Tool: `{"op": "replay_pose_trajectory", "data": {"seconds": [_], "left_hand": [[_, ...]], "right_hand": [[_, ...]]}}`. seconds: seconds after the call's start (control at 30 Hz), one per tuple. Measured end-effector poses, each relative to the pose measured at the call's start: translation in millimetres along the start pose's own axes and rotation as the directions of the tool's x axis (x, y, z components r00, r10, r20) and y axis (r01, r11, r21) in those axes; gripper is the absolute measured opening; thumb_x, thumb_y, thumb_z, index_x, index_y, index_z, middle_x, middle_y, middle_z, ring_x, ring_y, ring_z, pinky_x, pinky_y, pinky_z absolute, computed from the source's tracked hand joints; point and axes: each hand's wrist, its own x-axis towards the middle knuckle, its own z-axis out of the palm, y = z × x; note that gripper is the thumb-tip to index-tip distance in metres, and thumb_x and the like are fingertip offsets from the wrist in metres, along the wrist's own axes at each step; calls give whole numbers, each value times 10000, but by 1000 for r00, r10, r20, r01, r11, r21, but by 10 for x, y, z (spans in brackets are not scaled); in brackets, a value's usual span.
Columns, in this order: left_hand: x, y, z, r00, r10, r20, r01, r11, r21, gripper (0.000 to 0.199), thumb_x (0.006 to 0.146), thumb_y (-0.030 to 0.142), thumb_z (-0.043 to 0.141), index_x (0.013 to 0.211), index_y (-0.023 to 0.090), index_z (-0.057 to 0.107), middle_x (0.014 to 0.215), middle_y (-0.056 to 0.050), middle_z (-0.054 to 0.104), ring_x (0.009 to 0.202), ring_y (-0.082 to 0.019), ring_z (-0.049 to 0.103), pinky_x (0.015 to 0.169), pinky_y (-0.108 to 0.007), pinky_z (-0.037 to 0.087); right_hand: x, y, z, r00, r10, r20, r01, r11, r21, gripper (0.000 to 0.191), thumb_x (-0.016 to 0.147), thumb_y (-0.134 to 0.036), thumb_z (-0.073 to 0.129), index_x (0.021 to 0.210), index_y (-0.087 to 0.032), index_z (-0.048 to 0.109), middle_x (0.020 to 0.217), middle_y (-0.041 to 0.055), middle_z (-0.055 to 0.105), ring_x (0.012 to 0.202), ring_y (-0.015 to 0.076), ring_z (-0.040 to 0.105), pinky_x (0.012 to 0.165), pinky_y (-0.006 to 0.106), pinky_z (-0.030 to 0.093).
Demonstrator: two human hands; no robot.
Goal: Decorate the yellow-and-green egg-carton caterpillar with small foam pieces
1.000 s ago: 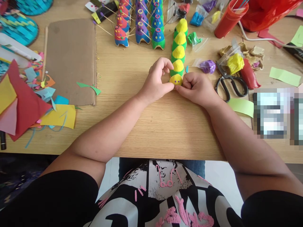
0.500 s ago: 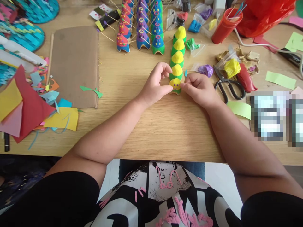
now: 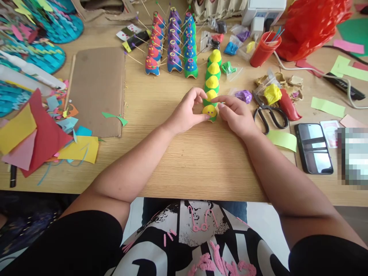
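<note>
A caterpillar (image 3: 212, 82) of green segments with yellow tops stands upright on the table, its front segment bearing a yellow face with small purple eyes. On its left side, my left hand (image 3: 186, 111) curves round the front segments, thumb at the face and fingers at the segment behind, steadying it. My right hand (image 3: 235, 113) is on the other side, index finger stretched toward the second segment and thumb apart from it, with nothing visible between them. Three finished-looking rows of caterpillars, red (image 3: 152, 57), purple (image 3: 174, 57) and blue-green (image 3: 190, 57), stand behind.
Black scissors (image 3: 270, 115), purple clay (image 3: 243, 96) and yellow clay (image 3: 272, 93) lie right, near a red cup (image 3: 264, 50) and a phone (image 3: 314, 148). At left are brown cardboard (image 3: 96, 92) and coloured paper scraps (image 3: 80, 149).
My right hand's fingers have opened from a pinch beside the face, and its index finger now reaches over the second segment. The view has shifted, showing more of the table's back.
</note>
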Motion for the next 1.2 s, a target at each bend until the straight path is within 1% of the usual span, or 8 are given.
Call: {"op": "replay_pose_trajectory", "data": {"seconds": [0.23, 0.33, 0.43, 0.6, 0.83, 0.97, 1.1, 1.2], "left_hand": [[-26, -8, -20, 994, -101, -46, 95, 988, -120, 501, 724, 323, 966, 1103, 305, 640, 1092, -19, 589, 1084, -211, 609, 997, -374, 542], [-25, -24, -4, 983, -71, -168, 42, 985, -166, 364, 834, 427, 887, 1075, 294, 648, 1034, -19, 580, 992, -178, 582, 934, -338, 521], [-22, -20, 14, 966, -51, -255, 11, 988, -155, 460, 853, 656, 853, 1063, 292, 666, 1015, -18, 606, 958, -164, 586, 864, -310, 501], [-5, -6, 16, 889, -58, -455, 16, 995, -95, 668, 785, 872, 779, 1035, 264, 660, 1031, -20, 641, 973, -155, 611, 835, -284, 490], [8, 39, 78, 800, -96, -592, 32, 993, -118, 589, 829, 781, 811, 1022, 252, 638, 1022, -18, 645, 979, -153, 613, 850, -282, 466], [61, 161, 149, 852, -100, -514, 56, 993, -99, 339, 918, 519, 811, 1061, 267, 635, 1087, -30, 679, 1008, -162, 633, 814, -283, 476], [232, 271, 186, 923, 96, -372, -66, 993, 93, 178, 946, 292, 755, 1105, 285, 677, 1152, -38, 717, 1102, -195, 656, 885, -329, 497], [369, 229, 191, 921, 230, -314, -152, 955, 255, 88, 974, 296, 742, 1044, 295, 689, 1089, -37, 737, 1097, -223, 640, 882, -369, 487]], "right_hand": [[5, 12, -8, 997, 50, -50, -45, 994, 100, 483, 841, -732, 771, 889, -259, 686, 552, -72, 389, 513, 114, 298, 495, 296, 213], [45, 24, -36, 980, 86, -180, -46, 974, 220, 432, 833, -683, 775, 938, -278, 671, 574, -67, 425, 513, 121, 294, 476, 293, 236], [100, 7, -98, 951, 164, -261, -59, 928, 368, 421, 824, -667, 732, 1005, -298, 640, 644, -47, 512, 540, 143, 392, 470, 296, 331], [179, -8, -213, 944, 177, -279, -1, 846, 534, 342, 845, -579, 682, 1062, -322, 620, 879, 5, 707, 870, 201, 708, 732, 348, 624], [266, -34, -191, 931, 250, -264, 36, 659, 751, 477, 707, -107, 685, 1108, -338, 571, 1172, -22, 784, 1258, 158, 747, 1052, 364, 662], [361, -86, -170, 922, 260, -286, 43, 667, 744, 489, 702, -24, 660, 1071, -328, 553, 1160, -26, 780, 1273, 146, 754, 1079, 348, 667], [470, -45, -140, 911, 177, -372, 118, 753, 647, 359, 820, -100, 714, 1060, -324, 568, 1164, -26, 788, 1252, 140, 770, 1073, 324, 669], [507, 111, -112, 892, 95, -442, 158, 851, 501, 266, 905, -287, 792, 1049, -321, 571, 1129, -23, 802, 1150, 144, 803, 953, 294, 690]]}}
